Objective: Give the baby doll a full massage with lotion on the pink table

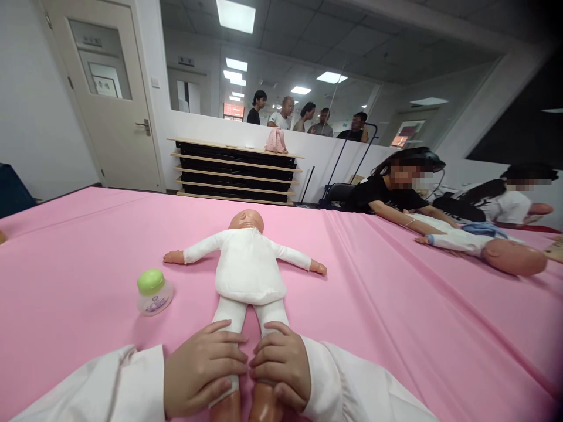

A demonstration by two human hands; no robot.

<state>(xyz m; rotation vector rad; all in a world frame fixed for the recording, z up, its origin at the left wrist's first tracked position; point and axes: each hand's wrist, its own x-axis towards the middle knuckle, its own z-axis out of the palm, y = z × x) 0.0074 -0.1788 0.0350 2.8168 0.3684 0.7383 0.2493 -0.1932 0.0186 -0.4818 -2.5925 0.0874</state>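
The left grip point(206, 363) was closed over one lower leg of the doll point(250, 264), its fingers laid across the white legging and its thumb on the near side. The right grip point(281, 360) was closed over the other lower leg in the same manner, its fingertips just beside those of the left. How far either one reached beneath the legs could not be told.

The doll lay straight ahead of both grips on the pink-covered surface point(79, 234), its legs between the palms and the cloth, its trunk beyond the fingers and its head farthest off. Its arms were spread out to either side, and its bare brown lower legs showed nearest the wearer, below the thumbs. White sleeves point(109, 381) covered both forearms up to the wrists.

Left of the left grip and a little beyond it, a clear jar point(157, 300) stood apart from the doll, its green lid point(151, 281) on.

Well to the right of the right grip and farther away, a co-worker point(387, 187) in a black top leaned over a second doll point(461, 241). Far beyond both grips, a pink bag point(275, 140) sat on a stack of shelves point(237, 170).
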